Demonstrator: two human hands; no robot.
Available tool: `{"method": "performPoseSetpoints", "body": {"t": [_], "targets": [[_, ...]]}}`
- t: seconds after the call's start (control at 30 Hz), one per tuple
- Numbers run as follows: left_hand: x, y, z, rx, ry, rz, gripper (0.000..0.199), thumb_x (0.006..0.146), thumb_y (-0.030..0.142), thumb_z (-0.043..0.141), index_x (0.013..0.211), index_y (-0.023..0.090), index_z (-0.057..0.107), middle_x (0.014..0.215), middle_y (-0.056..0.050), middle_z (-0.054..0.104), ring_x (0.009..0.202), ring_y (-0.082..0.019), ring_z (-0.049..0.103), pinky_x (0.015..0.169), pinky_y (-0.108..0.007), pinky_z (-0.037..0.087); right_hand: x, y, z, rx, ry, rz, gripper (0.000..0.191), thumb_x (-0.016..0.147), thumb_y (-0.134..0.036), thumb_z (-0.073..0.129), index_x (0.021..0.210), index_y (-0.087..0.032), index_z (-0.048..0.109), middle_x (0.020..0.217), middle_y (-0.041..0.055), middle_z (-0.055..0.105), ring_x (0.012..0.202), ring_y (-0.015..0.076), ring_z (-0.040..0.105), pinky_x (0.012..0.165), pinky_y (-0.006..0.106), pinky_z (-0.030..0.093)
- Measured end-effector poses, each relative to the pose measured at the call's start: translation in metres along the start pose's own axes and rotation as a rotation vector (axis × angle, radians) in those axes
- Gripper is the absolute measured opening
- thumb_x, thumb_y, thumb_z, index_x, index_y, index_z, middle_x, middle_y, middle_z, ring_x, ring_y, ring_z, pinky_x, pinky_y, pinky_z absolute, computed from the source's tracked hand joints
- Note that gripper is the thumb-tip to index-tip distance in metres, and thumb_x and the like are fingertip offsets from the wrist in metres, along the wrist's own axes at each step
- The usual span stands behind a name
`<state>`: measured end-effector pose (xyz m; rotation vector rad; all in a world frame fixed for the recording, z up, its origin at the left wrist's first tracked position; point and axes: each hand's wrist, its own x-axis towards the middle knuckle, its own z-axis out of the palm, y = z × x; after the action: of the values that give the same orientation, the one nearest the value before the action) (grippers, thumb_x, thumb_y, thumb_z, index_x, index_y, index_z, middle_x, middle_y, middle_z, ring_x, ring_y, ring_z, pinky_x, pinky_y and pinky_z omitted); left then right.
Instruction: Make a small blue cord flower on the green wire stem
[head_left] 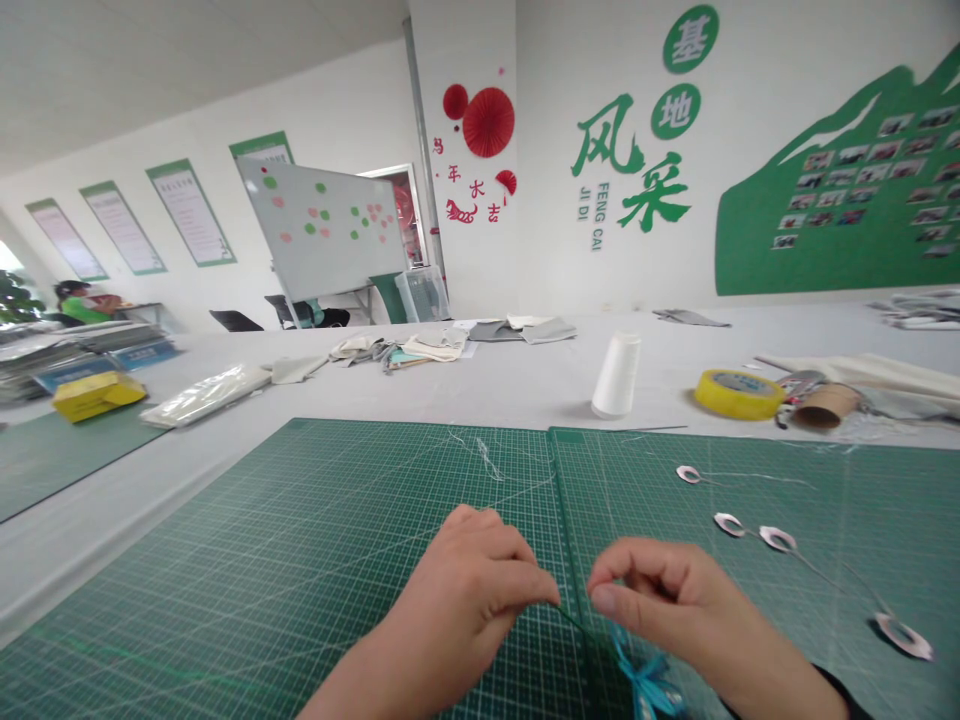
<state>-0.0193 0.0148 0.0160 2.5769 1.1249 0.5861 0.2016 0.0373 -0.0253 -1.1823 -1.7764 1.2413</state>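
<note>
Over the green cutting mat, my left hand is closed, with a thin green cord pinched between thumb and forefinger. The cord runs down to the right toward a blue looped ribbon piece. My right hand is just above that piece, its fingers curled and the thumb near the forefinger. Something blue shows right below its thumb; whether the fingers grip it cannot be made out. To the right on the mat lie several small pale rings with threads, one of them an oval ring.
Behind the mat stands a white thread cone. A yellow tape roll and a cardboard tube lie at the right. Fabric scraps lie farther back. A yellow box is at the left. A person in green sits far left.
</note>
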Motion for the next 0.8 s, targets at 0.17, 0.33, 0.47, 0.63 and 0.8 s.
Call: {"method": "performPoseSetpoints", "body": {"t": [0.17, 0.33, 0.47, 0.63, 0.8], "targets": [[0.000, 0.002, -0.002, -0.080, -0.007, 0.010, 0.029, 0.091, 0.006, 0.051, 0.093, 0.025, 0.072, 0.087, 0.001, 0.070, 0.082, -0.016, 0.056, 0.078, -0.034, 0.032, 0.002, 0.005, -0.001, 0.167, -0.056, 0.040, 0.033, 0.073, -0.048, 0.072, 0.066, -0.017, 0.069, 0.047, -0.0106, 0.027, 0.043, 0.0054, 0.018, 0.041, 0.022, 0.010], [0.001, 0.004, -0.004, -0.255, -0.013, -0.021, 0.025, 0.092, 0.010, 0.055, 0.090, 0.025, 0.074, 0.085, 0.000, 0.072, 0.082, -0.016, 0.059, 0.081, -0.032, 0.036, 0.002, 0.006, 0.004, 0.420, -0.149, 0.157, 0.032, 0.068, -0.046, 0.078, 0.067, -0.017, 0.066, 0.042, -0.0129, 0.028, 0.038, 0.0027, 0.014, 0.039, 0.021, 0.006], [0.003, 0.003, -0.002, -0.504, 0.069, -0.090, 0.020, 0.090, 0.012, 0.059, 0.087, 0.021, 0.075, 0.079, -0.001, 0.070, 0.079, -0.014, 0.061, 0.076, -0.027, 0.043, 0.002, 0.007, 0.014, 0.627, -0.172, 0.216, 0.037, 0.063, -0.047, 0.081, 0.065, -0.016, 0.063, 0.046, -0.0103, 0.039, 0.040, 0.0024, 0.023, 0.039, 0.019, 0.012], [0.004, -0.001, 0.007, -0.727, 0.151, -0.302, 0.014, 0.086, 0.016, 0.060, 0.082, 0.017, 0.074, 0.077, -0.001, 0.061, 0.058, -0.010, 0.053, 0.056, -0.022, 0.044, 0.002, 0.005, 0.029, 0.782, -0.166, 0.317, 0.036, 0.064, -0.044, 0.081, 0.068, -0.019, 0.055, 0.041, -0.0155, 0.027, 0.035, 0.0018, 0.012, 0.034, 0.018, 0.008], [0.008, -0.003, 0.013, -0.781, 0.207, -0.467, 0.013, 0.082, 0.019, 0.059, 0.078, 0.015, 0.071, 0.076, 0.000, 0.059, 0.049, -0.007, 0.049, 0.048, -0.021, 0.039, 0.002, 0.008, 0.039, 0.882, -0.137, 0.342, 0.034, 0.068, -0.044, 0.078, 0.069, -0.019, 0.055, 0.040, -0.0159, 0.027, 0.034, 0.0009, 0.009, 0.033, 0.016, 0.007]]}}
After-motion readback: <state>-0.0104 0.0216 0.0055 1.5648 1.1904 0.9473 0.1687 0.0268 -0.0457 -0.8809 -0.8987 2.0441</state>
